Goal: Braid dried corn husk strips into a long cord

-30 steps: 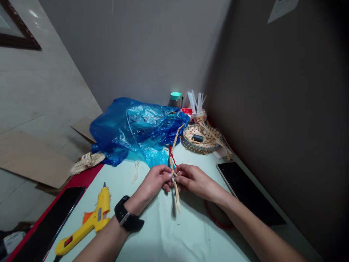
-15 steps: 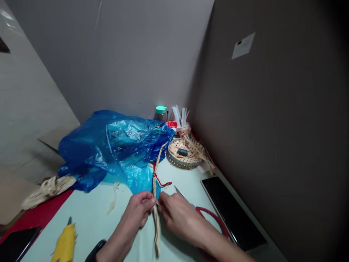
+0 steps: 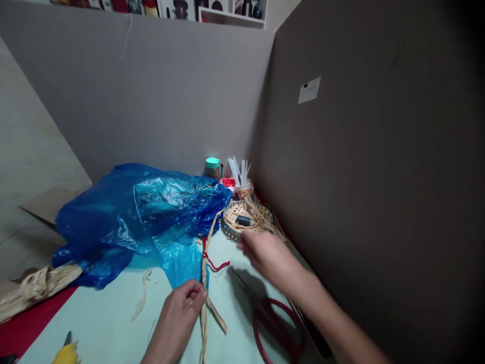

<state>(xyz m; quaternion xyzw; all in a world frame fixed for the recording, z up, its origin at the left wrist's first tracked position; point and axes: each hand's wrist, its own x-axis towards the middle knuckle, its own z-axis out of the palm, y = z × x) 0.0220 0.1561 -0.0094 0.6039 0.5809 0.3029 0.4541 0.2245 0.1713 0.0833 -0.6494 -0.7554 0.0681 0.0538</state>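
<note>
A pale plaited cord (image 3: 209, 242) of natural fibre runs toward me from the blue bag. My left hand (image 3: 182, 308) pinches it between thumb and fingers, and loose strand ends (image 3: 216, 316) fork out below the grip. Red yarn (image 3: 219, 266) is tied around the plait further up. My right hand (image 3: 267, 255) hovers above the table, just in front of a shallow woven basket (image 3: 230, 231); its fingers are blurred and partly turned away. Under the right arm lie scissors (image 3: 258, 323) with red handles, blades pointing toward the plait.
A large blue plastic bag (image 3: 113, 217) covers the back left. Behind the basket stand a cup of white sticks (image 3: 242, 189) and a jar with a turquoise lid (image 3: 212, 163). A glue gun with yellow body (image 3: 66, 354) and a fibre bundle (image 3: 40, 290) lie left. Grey partitions (image 3: 341, 177) enclose the corner.
My right hand has let go of the plait and moved forward and right, toward the basket. The left hand keeps its pinch. The view has tilted up, and a shelf shows above the partition.
</note>
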